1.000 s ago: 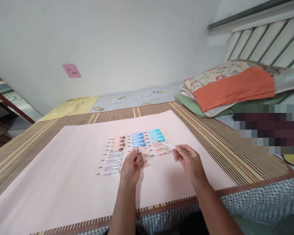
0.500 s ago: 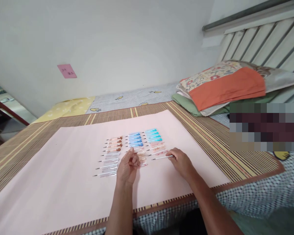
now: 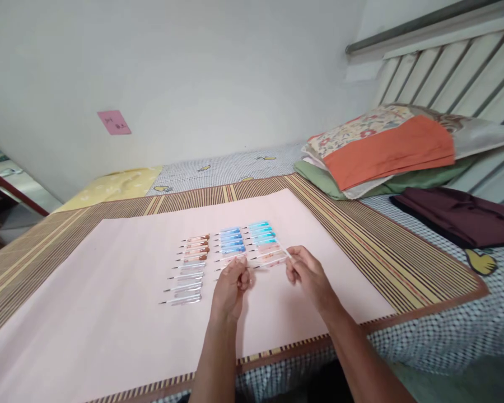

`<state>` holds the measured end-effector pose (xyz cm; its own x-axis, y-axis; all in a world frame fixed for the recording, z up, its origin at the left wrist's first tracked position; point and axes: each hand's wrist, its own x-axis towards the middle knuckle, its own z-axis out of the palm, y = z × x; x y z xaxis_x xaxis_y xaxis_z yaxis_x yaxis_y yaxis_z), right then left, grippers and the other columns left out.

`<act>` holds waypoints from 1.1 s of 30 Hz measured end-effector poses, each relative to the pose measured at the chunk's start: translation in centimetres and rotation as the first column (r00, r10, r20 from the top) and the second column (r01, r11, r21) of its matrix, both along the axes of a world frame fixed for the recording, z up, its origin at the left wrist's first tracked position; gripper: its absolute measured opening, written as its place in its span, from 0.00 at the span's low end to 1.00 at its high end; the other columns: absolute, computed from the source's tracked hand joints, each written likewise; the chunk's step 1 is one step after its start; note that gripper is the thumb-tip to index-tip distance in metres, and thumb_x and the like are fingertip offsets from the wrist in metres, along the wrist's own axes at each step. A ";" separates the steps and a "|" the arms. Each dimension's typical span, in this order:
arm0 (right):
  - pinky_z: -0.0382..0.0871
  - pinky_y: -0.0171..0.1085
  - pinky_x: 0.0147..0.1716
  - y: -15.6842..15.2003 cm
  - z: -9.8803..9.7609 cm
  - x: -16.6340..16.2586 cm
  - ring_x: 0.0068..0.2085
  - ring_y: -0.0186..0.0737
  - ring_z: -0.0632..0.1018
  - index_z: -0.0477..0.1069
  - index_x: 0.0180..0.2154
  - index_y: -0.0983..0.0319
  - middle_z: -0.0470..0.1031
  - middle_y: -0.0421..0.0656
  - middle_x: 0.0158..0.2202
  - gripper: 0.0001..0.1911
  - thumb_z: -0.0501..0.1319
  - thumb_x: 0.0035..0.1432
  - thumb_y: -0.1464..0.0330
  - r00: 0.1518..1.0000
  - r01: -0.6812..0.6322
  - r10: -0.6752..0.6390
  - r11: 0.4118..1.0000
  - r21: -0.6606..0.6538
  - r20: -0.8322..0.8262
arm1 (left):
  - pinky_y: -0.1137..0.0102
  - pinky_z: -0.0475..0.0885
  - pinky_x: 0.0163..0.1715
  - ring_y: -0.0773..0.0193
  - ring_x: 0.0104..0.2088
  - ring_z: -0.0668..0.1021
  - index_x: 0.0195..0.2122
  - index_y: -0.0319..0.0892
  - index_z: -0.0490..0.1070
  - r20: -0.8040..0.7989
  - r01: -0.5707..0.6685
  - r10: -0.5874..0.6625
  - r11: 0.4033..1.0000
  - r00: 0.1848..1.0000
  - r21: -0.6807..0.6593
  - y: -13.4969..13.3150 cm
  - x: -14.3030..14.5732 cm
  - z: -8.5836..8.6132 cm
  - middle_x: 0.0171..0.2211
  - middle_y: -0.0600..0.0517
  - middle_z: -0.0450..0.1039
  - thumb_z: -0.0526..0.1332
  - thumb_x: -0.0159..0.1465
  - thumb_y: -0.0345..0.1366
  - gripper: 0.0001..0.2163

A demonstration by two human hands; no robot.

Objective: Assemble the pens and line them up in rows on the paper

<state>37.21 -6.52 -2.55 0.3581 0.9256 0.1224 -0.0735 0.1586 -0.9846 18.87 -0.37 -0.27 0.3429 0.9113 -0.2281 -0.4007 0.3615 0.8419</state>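
My right hand (image 3: 304, 271) pinches a thin white pen refill (image 3: 284, 248), tilted up and to the left above the rows. Curled closed over the near middle row is my left hand (image 3: 234, 284); whatever its fingers may hold is hidden. Around the hands lie several slim pens or refills in groups: brown (image 3: 196, 246), blue (image 3: 230, 242), bright turquoise (image 3: 262, 230), clear-white (image 3: 187, 284) and pale pink ones (image 3: 271, 253). Most dark tips point left. Part of the near middle group is covered by my left hand.
A pale pink sheet (image 3: 109, 313) lies under the rows on a striped mat (image 3: 353, 246). Pillows (image 3: 386, 145) and a folded dark maroon cloth (image 3: 462, 215) are at the right. A pink note (image 3: 114, 122) is on the wall.
My right hand has lifted the refill off the sheet and turned it from nearly flat to tilted upward. My left hand has shifted right, closer to the right hand.
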 end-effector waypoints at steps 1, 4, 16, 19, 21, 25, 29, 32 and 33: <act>0.56 0.33 0.22 -0.1 0.4 -0.8 0.21 0.32 0.63 0.65 0.39 0.57 0.61 0.31 0.21 0.07 0.55 0.65 0.61 0.999 -0.042 0.042 0.999 -0.008 0.029 | 0.74 0.58 0.23 0.73 0.19 0.57 0.24 0.43 0.61 -0.003 0.016 -0.016 1.000 1.000 0.010 -0.1 0.2 0.0 0.16 0.61 0.57 0.74 0.53 0.50 0.23; 0.55 0.34 0.23 -0.5 1.2 -3.0 0.21 0.34 0.63 0.67 0.39 0.57 0.59 0.31 0.20 0.08 0.51 0.67 0.63 0.973 -0.070 0.078 0.997 -0.046 0.218 | 0.74 0.55 0.22 0.73 0.19 0.57 0.24 0.43 0.62 -0.024 0.057 -0.056 0.997 0.998 0.047 -0.2 0.3 -0.2 0.17 0.60 0.58 0.72 0.55 0.49 0.21; 0.64 0.35 0.32 -0.9 0.8 -3.7 0.30 0.39 0.76 0.69 0.43 0.58 0.76 0.39 0.30 0.11 0.50 0.71 0.62 0.782 -0.054 0.047 0.998 -0.008 0.622 | 0.75 0.54 0.23 0.72 0.20 0.59 0.27 0.41 0.68 -0.113 0.073 -0.061 0.992 0.992 0.106 -0.4 0.6 -0.1 0.19 0.57 0.65 0.71 0.56 0.43 0.14; 0.65 0.34 0.32 -0.8 0.6 -4.0 0.31 0.37 0.76 0.70 0.41 0.58 0.77 0.38 0.32 0.07 0.56 0.68 0.64 0.837 -0.074 0.066 0.997 -0.006 0.543 | 0.75 0.53 0.22 0.72 0.20 0.59 0.28 0.40 0.70 -0.095 0.053 -0.043 0.993 0.995 0.105 -0.4 0.7 -0.2 0.18 0.58 0.62 0.71 0.56 0.43 0.13; 0.66 0.34 0.31 -0.6 0.6 -4.3 0.31 0.37 0.76 0.70 0.37 0.58 0.77 0.39 0.32 0.05 0.59 0.64 0.65 0.883 -0.061 0.056 0.998 -0.004 0.466 | 0.76 0.52 0.22 0.73 0.20 0.57 0.28 0.39 0.72 -0.060 0.041 -0.036 0.994 0.998 0.097 -0.4 0.8 -0.3 0.17 0.59 0.59 0.72 0.55 0.41 0.12; 0.66 0.34 0.28 -0.5 0.9 -4.5 0.27 0.36 0.75 0.69 0.33 0.59 0.75 0.38 0.27 0.05 0.63 0.58 0.65 0.951 -0.083 0.095 0.995 -0.054 0.293 | 0.76 0.50 0.21 0.76 0.19 0.55 0.31 0.38 0.75 0.029 0.054 -0.055 0.997 0.998 0.051 -0.6 1.2 -0.3 0.19 0.60 0.58 0.74 0.52 0.38 0.12; 0.62 0.33 0.25 -0.6 0.9 -4.0 0.25 0.34 0.72 0.70 0.33 0.59 0.74 0.36 0.26 0.05 0.64 0.56 0.66 0.957 -0.106 0.121 0.992 -0.068 0.265 | 0.77 0.52 0.20 0.77 0.19 0.56 0.30 0.38 0.75 0.094 -0.009 0.007 1.000 0.996 0.020 -0.6 1.2 -0.1 0.19 0.61 0.58 0.76 0.50 0.37 0.13; 0.59 0.32 0.24 -0.3 0.2 -3.3 0.23 0.32 0.68 0.70 0.33 0.59 0.70 0.34 0.23 0.07 0.64 0.55 0.64 0.963 -0.163 0.180 0.982 -0.098 0.201 | 0.77 0.58 0.20 0.75 0.18 0.59 0.28 0.39 0.74 0.136 -0.073 0.076 0.997 0.988 -0.031 -0.3 0.8 0.2 0.17 0.61 0.57 0.76 0.50 0.38 0.13; 0.59 0.32 0.24 0.0 -0.1 -3.0 0.23 0.32 0.68 0.70 0.34 0.59 0.69 0.33 0.23 0.08 0.65 0.55 0.64 0.967 -0.172 0.189 0.979 -0.107 0.173 | 0.76 0.60 0.20 0.75 0.17 0.60 0.28 0.38 0.74 0.141 -0.088 0.097 0.994 0.985 -0.064 -0.1 0.7 0.3 0.16 0.61 0.59 0.75 0.50 0.38 0.13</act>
